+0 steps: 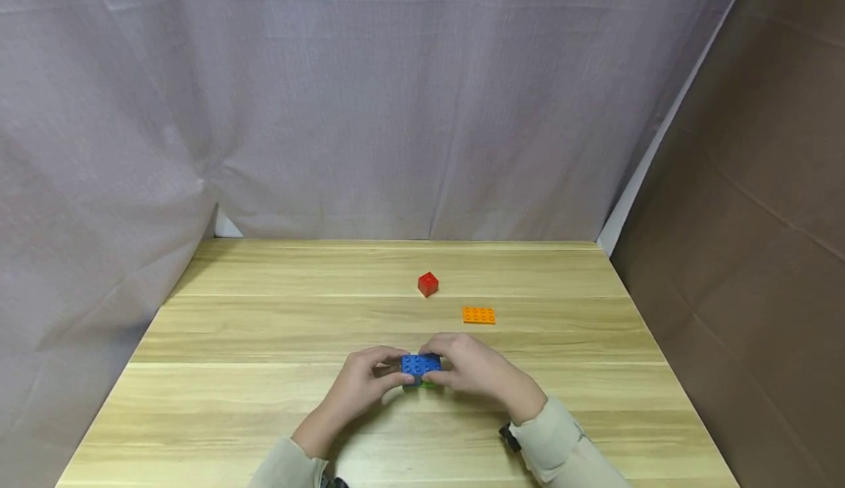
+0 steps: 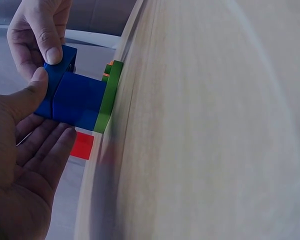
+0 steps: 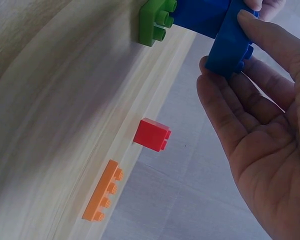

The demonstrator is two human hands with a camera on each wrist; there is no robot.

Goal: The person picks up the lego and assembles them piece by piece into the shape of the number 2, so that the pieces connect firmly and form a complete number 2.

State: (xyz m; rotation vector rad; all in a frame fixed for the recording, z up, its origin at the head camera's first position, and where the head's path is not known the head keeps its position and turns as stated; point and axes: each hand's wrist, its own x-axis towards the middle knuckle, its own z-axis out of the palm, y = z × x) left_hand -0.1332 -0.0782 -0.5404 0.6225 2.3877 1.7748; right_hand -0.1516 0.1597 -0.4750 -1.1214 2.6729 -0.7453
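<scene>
Left hand (image 2: pixel 25 170), right hand (image 3: pixel 272 120): blue upper block (image 3: pixel 229 42) gripped

Upper block held by both, above blue lower block (image 2: pixel 81 100). Green plate (image 2: pixel 110 95) placed beneath, on table (image 1: pixel 594 370). Orange plate (image 1: pixel 478 315), red block (image 1: pixel 428 285) laid beyond, apart.

Tabletop (image 1: pixel 198 414): pale yellowish wood, marked by grain and straight lines that are run from side to side; widened toward the near side in the head view.
Green plate (image 2: pixel 109 95): laid flat on the wood near the middle, studs turned up; mostly hidden in the head view.
Orange plate (image 1: pixel 478 315): laid flat farther back and to the right, two rows of four studs turned up.
Red block (image 1: pixel 428 284): set upright farthest back, a corner turned toward the near side; separated from both plates.
</scene>
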